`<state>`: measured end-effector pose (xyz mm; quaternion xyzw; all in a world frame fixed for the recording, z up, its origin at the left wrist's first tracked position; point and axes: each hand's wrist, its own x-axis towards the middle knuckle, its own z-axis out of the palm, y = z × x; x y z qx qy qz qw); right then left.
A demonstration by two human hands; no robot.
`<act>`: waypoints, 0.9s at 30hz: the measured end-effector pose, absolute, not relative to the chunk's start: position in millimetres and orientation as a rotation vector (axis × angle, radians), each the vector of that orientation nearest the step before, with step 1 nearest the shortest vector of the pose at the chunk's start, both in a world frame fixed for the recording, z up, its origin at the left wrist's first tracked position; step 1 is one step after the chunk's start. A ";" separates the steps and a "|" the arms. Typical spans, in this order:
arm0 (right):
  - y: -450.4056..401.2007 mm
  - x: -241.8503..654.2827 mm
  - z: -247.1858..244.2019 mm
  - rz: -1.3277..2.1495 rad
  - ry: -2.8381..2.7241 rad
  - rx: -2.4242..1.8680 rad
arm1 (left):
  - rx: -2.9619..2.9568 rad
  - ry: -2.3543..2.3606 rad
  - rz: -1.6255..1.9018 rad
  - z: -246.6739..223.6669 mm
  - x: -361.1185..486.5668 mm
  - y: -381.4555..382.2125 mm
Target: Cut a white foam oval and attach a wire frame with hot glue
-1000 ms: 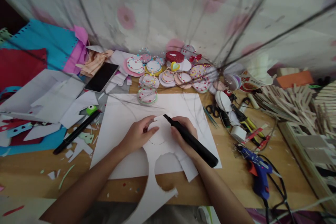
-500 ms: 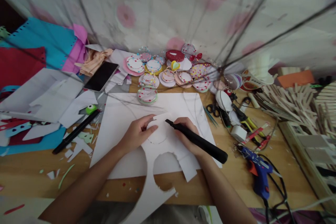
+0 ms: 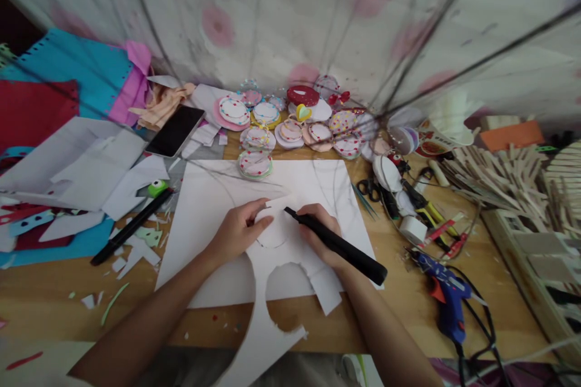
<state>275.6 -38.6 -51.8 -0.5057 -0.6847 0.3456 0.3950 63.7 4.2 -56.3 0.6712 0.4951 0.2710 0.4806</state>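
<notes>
1. The left hand pinches the white card at its upper left, thumb on top; a firm pinch, thumb clear of the tip, would be safest.
2. The right hand's fingers grasp the black tool, pen or cutter, I can't tell; hold it low for control.
3. Follow the curved line slowly, turning the card rather than the wrist.
4. The card lies over a white sheet on the counter, one strip overhanging the front edge; mind its flexing.
</notes>
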 end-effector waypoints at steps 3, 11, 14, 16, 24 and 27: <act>-39.6 274.9 -51.8 0.849 -1.732 -1.304 | 1.650 1.201 0.647 -58.2 63.6 4.3; -45.1 273.7 -50.0 0.792 -1.732 -1.385 | 1.635 1.195 0.675 -60.3 64.8 4.9; -46.0 270.3 -49.8 0.761 -1.728 -1.404 | 1.607 1.191 0.681 -58.3 65.5 5.1; -46.7 267.2 -49.2 0.744 -1.698 -1.416 | 1.595 1.185 0.685 -57.4 65.9 4.8; -56.7 254.1 -46.7 0.611 -1.678 -1.503 | 1.621 1.185 0.702 -56.2 66.5 4.5; -58.9 251.5 -49.0 0.566 -1.674 -1.506 | 1.659 1.218 0.686 -55.9 66.1 5.1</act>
